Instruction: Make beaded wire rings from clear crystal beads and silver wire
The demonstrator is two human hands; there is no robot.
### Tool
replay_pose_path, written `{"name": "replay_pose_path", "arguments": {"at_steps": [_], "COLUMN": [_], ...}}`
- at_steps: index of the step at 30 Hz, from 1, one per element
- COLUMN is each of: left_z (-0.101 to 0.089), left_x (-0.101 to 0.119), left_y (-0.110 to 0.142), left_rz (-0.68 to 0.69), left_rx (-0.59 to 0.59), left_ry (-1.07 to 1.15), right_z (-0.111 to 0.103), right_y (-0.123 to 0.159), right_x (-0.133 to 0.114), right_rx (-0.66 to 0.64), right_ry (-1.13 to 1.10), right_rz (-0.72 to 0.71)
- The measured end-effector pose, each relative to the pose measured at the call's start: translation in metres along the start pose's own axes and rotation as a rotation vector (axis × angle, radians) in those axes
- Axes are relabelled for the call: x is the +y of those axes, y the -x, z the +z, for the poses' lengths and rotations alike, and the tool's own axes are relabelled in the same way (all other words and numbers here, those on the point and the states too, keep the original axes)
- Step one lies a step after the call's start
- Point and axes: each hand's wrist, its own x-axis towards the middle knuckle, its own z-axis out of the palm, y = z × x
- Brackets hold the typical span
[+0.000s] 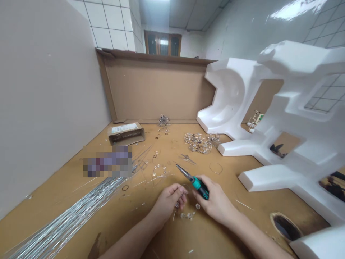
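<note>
My right hand (212,198) is closed around a pair of needle-nose pliers (198,185) with green and black handles; the jaws point up and to the left, and look closed. My left hand (172,197) pinches a thin wire ring strung with clear beads (189,216). The ring hangs between my two hands, just over the tabletop. Fingers hide part of its wire. Beyond my hands, a similar circle of clear beads (159,170) lies on the table.
A bundle of silvery wires (81,208) stretches along the left. Behind it are a small cardboard box (126,133) and a pixelated patch. Finished-looking wire pieces (199,142) are heaped at the back right. White foam blocks (258,176) border the right, near a round hole (286,226).
</note>
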Motion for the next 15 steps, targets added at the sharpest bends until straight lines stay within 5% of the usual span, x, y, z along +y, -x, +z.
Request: {"name": "replay_pose_path", "arguments": {"at_steps": [9,15], "left_z": [0.003,0.005], "left_x": [-0.003,-0.003], "left_y": [0.0,0.001], "left_rz": [0.042,0.066], "left_rx": [0.068,0.044], "left_ry": [-0.059,-0.089], "right_z": [-0.047,-0.05], "right_y": [0.035,0.051], "right_x": [-0.004,0.004], "right_rx": [-0.176,-0.18], "right_ry": [0.351,0.591], "right_rz": [0.062,0.046]}}
